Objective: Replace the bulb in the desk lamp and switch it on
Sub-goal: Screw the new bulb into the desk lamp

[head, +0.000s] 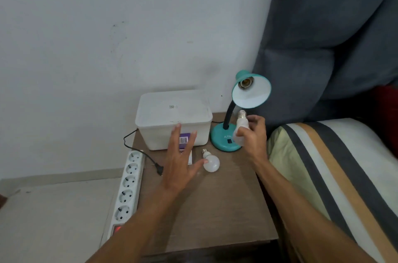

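A teal desk lamp (226,141) stands at the back right of a brown bedside table (215,209). Its shade (253,92) tilts towards me and the brass socket inside holds no bulb. My right hand (253,135) grips a white bulb (240,127) in front of the lamp's base, screw cap pointing up, below the shade. A second white bulb (212,162) lies on the table, cap pointing away. My left hand (179,160) hovers open beside it, thumb tip almost touching the bulb.
A white lidded plastic box (174,118) sits behind my left hand; a purple bulb carton (184,138) is partly hidden under the fingers. The lamp's black plug (159,170) lies unplugged next to a white power strip (127,189). A striped bed (336,176) borders the right.
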Action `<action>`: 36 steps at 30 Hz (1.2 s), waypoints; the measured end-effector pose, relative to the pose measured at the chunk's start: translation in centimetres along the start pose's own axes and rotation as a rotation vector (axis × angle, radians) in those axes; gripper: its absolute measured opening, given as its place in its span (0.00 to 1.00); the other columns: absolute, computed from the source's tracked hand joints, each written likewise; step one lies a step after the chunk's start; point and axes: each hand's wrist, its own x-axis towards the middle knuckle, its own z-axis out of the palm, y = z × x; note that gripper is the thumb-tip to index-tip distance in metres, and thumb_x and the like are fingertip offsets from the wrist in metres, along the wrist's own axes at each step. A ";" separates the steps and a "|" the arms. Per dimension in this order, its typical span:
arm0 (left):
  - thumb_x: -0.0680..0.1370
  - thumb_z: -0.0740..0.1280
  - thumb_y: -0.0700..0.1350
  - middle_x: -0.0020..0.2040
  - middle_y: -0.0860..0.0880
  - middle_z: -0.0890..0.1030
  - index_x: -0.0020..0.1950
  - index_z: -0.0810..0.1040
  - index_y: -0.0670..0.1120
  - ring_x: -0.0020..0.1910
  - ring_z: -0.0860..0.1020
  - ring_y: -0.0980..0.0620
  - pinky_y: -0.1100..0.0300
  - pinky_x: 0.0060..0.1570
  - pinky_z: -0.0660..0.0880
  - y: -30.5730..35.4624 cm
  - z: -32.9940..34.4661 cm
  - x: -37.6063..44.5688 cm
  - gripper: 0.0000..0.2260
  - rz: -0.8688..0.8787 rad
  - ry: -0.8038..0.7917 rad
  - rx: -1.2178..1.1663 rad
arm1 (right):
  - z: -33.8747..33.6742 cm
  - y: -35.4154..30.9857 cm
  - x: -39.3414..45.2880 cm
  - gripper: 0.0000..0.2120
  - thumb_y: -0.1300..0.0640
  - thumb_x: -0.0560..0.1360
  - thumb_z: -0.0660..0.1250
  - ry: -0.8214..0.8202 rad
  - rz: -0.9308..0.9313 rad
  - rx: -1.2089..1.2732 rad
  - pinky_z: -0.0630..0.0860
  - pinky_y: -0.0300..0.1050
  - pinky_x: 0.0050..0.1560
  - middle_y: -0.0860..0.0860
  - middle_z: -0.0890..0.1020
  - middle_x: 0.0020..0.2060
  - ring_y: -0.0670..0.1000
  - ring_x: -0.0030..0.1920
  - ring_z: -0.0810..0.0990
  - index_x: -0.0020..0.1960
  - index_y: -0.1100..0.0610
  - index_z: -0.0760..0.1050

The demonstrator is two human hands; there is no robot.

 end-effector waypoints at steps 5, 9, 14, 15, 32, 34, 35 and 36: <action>0.74 0.77 0.58 0.84 0.39 0.53 0.84 0.54 0.47 0.84 0.51 0.41 0.42 0.80 0.60 4.0 0.8 7.7 0.46 0.241 -0.095 -0.011 | -2.3 -3.4 1.2 0.26 0.56 0.65 0.74 0.074 -0.204 -0.080 0.77 0.36 0.48 0.46 0.80 0.52 0.44 0.49 0.80 0.62 0.51 0.76; 0.71 0.79 0.60 0.85 0.41 0.48 0.85 0.47 0.42 0.85 0.46 0.43 0.46 0.82 0.53 6.3 2.0 14.8 0.56 0.276 -0.237 -0.021 | -3.7 -4.9 3.3 0.24 0.50 0.67 0.76 0.114 -0.302 -0.220 0.79 0.43 0.54 0.45 0.81 0.53 0.48 0.51 0.81 0.62 0.48 0.76; 0.70 0.82 0.51 0.85 0.43 0.46 0.85 0.43 0.45 0.85 0.47 0.45 0.48 0.81 0.58 6.8 3.8 20.3 0.58 0.321 -0.401 -0.043 | -3.9 -5.4 5.9 0.27 0.52 0.68 0.77 0.107 -0.386 -0.494 0.67 0.36 0.57 0.53 0.77 0.60 0.52 0.58 0.77 0.66 0.52 0.76; 0.70 0.82 0.49 0.85 0.43 0.46 0.85 0.43 0.45 0.85 0.48 0.46 0.48 0.80 0.60 6.7 4.2 20.8 0.58 0.329 -0.414 -0.037 | -3.9 -5.4 6.1 0.28 0.53 0.69 0.77 0.115 -0.406 -0.517 0.67 0.37 0.56 0.53 0.77 0.60 0.52 0.58 0.77 0.67 0.51 0.75; 0.73 0.80 0.42 0.83 0.43 0.59 0.84 0.53 0.43 0.78 0.67 0.42 0.51 0.70 0.73 6.3 4.2 21.7 0.47 0.406 -0.409 -0.051 | -1.4 -3.2 6.9 0.34 0.65 0.71 0.73 0.124 -0.613 -0.799 0.79 0.56 0.54 0.63 0.66 0.71 0.63 0.69 0.68 0.75 0.60 0.65; 0.74 0.79 0.42 0.83 0.43 0.59 0.84 0.54 0.43 0.77 0.67 0.42 0.52 0.69 0.73 6.5 4.2 21.5 0.46 0.397 -0.407 -0.059 | -1.4 -3.3 6.9 0.34 0.65 0.72 0.73 0.142 -0.610 -0.796 0.79 0.56 0.53 0.62 0.67 0.70 0.63 0.68 0.69 0.75 0.60 0.65; 0.74 0.79 0.42 0.83 0.44 0.59 0.84 0.54 0.43 0.77 0.67 0.43 0.53 0.69 0.73 6.5 4.2 21.5 0.46 0.390 -0.405 -0.067 | -1.3 -3.4 6.9 0.33 0.64 0.73 0.72 0.147 -0.603 -0.799 0.79 0.56 0.53 0.61 0.68 0.69 0.62 0.66 0.71 0.75 0.59 0.66; 0.74 0.79 0.41 0.83 0.44 0.60 0.84 0.54 0.43 0.77 0.67 0.43 0.54 0.70 0.72 6.5 4.2 21.4 0.46 0.382 -0.402 -0.080 | -1.3 -3.5 7.0 0.31 0.63 0.74 0.72 0.150 -0.596 -0.798 0.79 0.56 0.53 0.61 0.69 0.68 0.62 0.65 0.72 0.75 0.57 0.66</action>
